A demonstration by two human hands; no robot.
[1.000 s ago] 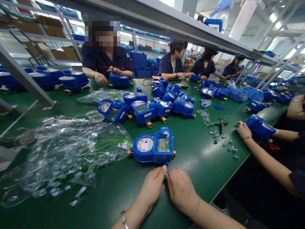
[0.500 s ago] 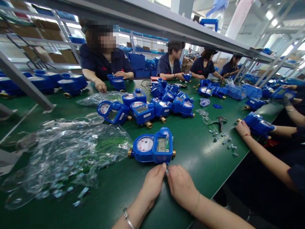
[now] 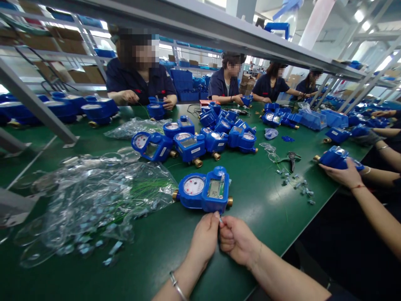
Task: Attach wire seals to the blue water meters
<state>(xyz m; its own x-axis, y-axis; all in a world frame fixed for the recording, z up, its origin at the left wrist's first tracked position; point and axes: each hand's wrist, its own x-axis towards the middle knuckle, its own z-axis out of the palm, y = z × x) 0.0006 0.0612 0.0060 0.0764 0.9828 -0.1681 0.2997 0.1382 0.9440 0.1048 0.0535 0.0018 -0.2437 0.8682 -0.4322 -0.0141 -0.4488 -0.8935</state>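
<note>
A blue water meter (image 3: 191, 186) with a round dial and a small display lies face up on the green table before me. At its near edge, my left hand (image 3: 205, 236) is closed in a pinch, thumb tip by the meter's lower side. Close against it, my right hand (image 3: 234, 240) has curled fingers and pinches a small light-blue seal tag (image 3: 221, 219) at the meter's edge. What sits inside the left fingers is hidden.
Left lies a clear plastic bag (image 3: 94, 200) of light-blue tags with green wires. Several blue meters (image 3: 189, 147) are heaped behind. Pliers (image 3: 292, 159) and loose tags (image 3: 300, 184) lie right. A co-worker's hand (image 3: 343, 173) holds another meter; a shelf beam (image 3: 200, 25) crosses above.
My right hand has rolled, its fingers now curled in more at the seal tag. The co-worker's hand at right shifted over its meter; the person opposite raised a hand with a green wire.
</note>
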